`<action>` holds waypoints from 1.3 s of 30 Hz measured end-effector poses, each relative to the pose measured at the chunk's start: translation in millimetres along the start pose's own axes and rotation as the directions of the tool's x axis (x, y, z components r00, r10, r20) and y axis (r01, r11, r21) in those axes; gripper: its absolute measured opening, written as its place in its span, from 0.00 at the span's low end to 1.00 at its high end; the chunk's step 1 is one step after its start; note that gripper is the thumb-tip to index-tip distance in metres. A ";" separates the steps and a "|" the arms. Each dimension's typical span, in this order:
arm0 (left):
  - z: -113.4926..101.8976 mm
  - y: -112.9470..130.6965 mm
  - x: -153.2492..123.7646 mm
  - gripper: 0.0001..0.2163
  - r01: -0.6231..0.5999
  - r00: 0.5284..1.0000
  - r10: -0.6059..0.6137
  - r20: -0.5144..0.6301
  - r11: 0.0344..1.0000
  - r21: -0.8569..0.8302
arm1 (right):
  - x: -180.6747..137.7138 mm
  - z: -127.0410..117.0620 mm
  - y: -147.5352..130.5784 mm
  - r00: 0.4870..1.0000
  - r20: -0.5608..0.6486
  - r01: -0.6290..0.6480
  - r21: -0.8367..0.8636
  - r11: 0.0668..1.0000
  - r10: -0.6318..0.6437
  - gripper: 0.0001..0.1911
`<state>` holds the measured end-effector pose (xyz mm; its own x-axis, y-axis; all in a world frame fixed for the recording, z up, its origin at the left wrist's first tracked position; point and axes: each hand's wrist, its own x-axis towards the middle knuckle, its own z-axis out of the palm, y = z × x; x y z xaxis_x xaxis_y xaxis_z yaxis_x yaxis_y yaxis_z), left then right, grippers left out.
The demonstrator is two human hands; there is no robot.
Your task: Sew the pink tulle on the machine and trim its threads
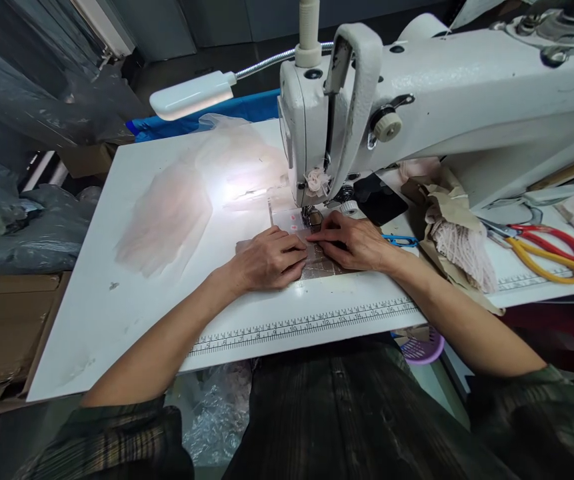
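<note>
The head of a white sewing machine [311, 113] stands over the table, its presser foot [311, 216] down near the cloth. Just left of the foot, my left hand [274, 259] is closed, fingers curled and pressed together on a thin strip of sheer pale pink fabric [247, 245]. My right hand [354, 241] is at the front right of the foot, with thumb and forefinger pinched at the edge of the same fabric. The fingertips of both hands almost meet. A larger gathered heap of sheer pink tulle [167, 217] spreads over the table on the left.
A white lamp [194, 93] lights the table [87, 313], which has a printed ruler [307, 325] along its front edge. At right lie blue thread snips [399, 241], brown paper with pink trim [459, 243], and red- and yellow-handled scissors [547, 250]. Cardboard boxes [11, 333] stand left.
</note>
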<state>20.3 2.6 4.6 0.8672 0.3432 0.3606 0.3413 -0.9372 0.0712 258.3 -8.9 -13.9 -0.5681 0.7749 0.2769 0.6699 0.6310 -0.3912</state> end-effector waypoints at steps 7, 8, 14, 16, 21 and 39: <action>-4.6 3.5 0.6 0.11 -0.012 0.998 0.010 0.059 1.000 0.025 | -0.5 -2.8 0.5 0.998 0.014 0.061 -0.008 0.998 -0.061 0.17; -4.4 3.7 0.5 0.11 -0.012 0.998 0.010 0.057 0.999 0.030 | -0.6 -2.7 0.5 0.998 0.016 0.060 -0.013 0.998 -0.060 0.17; -3.9 4.4 -0.4 0.11 0.015 0.998 -0.019 0.058 0.998 0.066 | -1.2 -0.5 -2.2 0.999 0.012 0.051 -0.058 0.997 -0.051 0.17; -4.4 4.6 -0.4 0.11 0.026 0.997 -0.032 0.073 0.997 0.078 | -0.8 0.4 -3.6 0.999 0.008 0.037 -0.081 0.996 -0.036 0.17; -5.5 5.2 0.1 0.12 0.059 0.992 -0.069 0.102 0.994 0.094 | 0.7 2.9 -5.6 0.999 0.030 -0.013 -0.156 0.988 0.018 0.19; -1.5 -5.8 -1.0 0.15 0.141 0.980 -0.148 0.136 0.988 0.058 | 4.5 -2.8 -12.5 0.992 0.089 -0.069 -0.237 0.969 0.092 0.20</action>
<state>16.9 7.7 5.2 0.8482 0.4835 0.2164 0.4811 -0.8741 0.0671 248.6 -13.2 -5.3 -0.5444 0.8233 0.1609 0.8014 0.5671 -0.1901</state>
